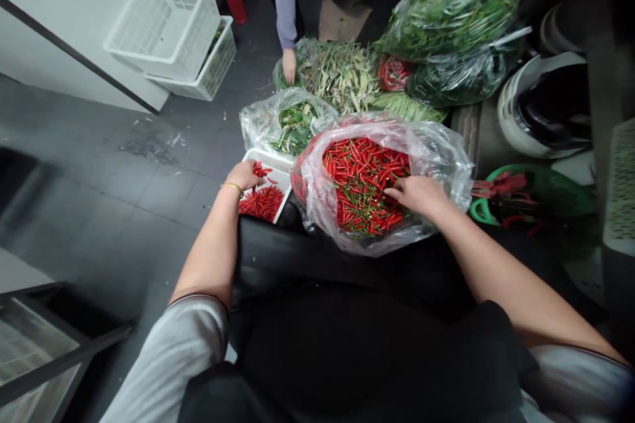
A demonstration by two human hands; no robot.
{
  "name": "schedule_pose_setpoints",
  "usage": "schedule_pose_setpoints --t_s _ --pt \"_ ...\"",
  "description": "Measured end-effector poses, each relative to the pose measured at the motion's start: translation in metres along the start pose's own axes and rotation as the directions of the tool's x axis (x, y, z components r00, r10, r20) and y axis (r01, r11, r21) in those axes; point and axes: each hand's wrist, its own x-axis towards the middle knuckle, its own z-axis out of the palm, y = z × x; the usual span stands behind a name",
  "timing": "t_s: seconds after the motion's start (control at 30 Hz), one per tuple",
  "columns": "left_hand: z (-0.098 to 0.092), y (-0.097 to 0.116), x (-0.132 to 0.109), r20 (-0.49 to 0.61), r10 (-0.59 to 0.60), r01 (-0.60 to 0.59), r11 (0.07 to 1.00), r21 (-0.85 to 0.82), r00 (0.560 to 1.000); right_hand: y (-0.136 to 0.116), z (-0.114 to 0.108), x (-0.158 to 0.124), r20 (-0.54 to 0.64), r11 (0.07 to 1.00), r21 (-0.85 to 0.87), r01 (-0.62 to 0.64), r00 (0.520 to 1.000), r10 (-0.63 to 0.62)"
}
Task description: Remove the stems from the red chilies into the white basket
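Observation:
Several red chili peppers (261, 170) stick out of my left hand (242, 176), which is closed on them above a white perforated basket (282, 175). More loose red chilies (261, 203) lie in that basket. My right hand (419, 195) reaches over the rim of a large clear plastic bag (317, 178). Its fingers are drawn together at the surface of the heaped red chilies with green stems (364, 185). Whatever sits between those fingertips is too small to make out. A yellow bangle (231, 186) circles my left wrist.
Opposite me, another person's hand (289, 66) touches greens beside a pile of pale stalks (347, 76). A bag of leaves (297, 125) adjoins the basket. Bagged greens (451, 6), a white bucket (510, 102) and a green basket (546, 178) stand right; white crates (193, 46) stand left.

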Motion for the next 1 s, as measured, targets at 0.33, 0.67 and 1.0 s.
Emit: schedule_pose_setpoints --t_s 0.33,0.67,1.0 --pt "0.030 0.098 -0.044 -0.073 0.538 -0.530 0.841 0.111 0.840 -0.015 0.004 0.006 -0.041 0.999 0.030 -0.042 0.998 0.043" --pt "0.127 0.175 -0.058 0.237 0.709 -0.717 0.694 -0.070 0.664 -0.020 -0.029 -0.014 -0.216 0.876 0.264 0.405 0.909 -0.355" --pt "0.119 0.133 -0.059 0.396 0.591 0.082 0.485 -0.871 0.703 0.010 0.000 -0.011 0.151 0.994 0.082 0.066 0.985 -0.078"
